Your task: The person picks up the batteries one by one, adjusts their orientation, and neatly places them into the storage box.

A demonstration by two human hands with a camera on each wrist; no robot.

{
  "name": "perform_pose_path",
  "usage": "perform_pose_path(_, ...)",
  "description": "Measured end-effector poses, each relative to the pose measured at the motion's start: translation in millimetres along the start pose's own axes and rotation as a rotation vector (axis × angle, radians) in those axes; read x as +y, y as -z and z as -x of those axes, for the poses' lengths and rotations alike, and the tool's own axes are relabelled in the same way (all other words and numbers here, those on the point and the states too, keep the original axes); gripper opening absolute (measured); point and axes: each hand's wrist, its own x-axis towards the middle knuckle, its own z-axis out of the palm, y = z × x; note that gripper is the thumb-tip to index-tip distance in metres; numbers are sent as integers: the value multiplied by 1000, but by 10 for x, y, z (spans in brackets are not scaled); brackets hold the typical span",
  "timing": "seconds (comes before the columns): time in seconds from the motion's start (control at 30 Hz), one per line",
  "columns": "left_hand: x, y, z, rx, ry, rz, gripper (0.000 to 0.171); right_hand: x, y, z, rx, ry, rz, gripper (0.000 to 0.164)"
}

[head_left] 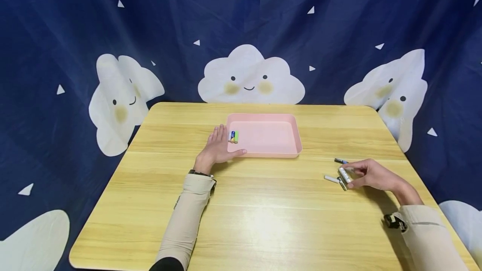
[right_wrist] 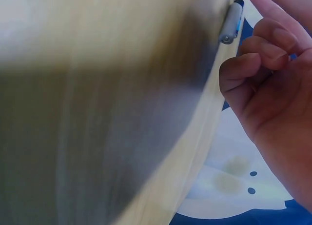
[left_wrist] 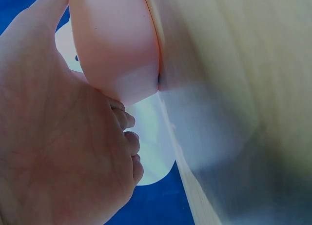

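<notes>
The white battery's (head_left: 344,175) print cannot be read. The wood-grain tabletop (head_left: 271,225) is backed by a cloud-printed blue curtain (head_left: 226,16). The battery is pinched between the right hand's (head_left: 372,175) fingers near loose batteries (head_left: 331,179), its long axis slanted far-left to near-right. The pink tray (head_left: 269,154) is touched by the left hand (head_left: 218,147), fingers extended.

No word, brand or number can be read in any view, because the marks on the blue-and-gold cylindrical battery (head_left: 233,136) in the pink rectangular tray (head_left: 269,137) and on the black-and-blue cylindrical battery (head_left: 340,161) on the light wood-grain tabletop (head_left: 271,195) are too small to be made out.
</notes>
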Motion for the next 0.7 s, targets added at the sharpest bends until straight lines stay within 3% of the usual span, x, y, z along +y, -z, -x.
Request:
perform_pose_path(0.3,-6,13,5,0,7,-6,127,-114,14,-76,122,-115,-5,56)
perform_pose_path(0.7,17,27,32,1,6,16,127,-367,12,-287,162,-160,-83,63)
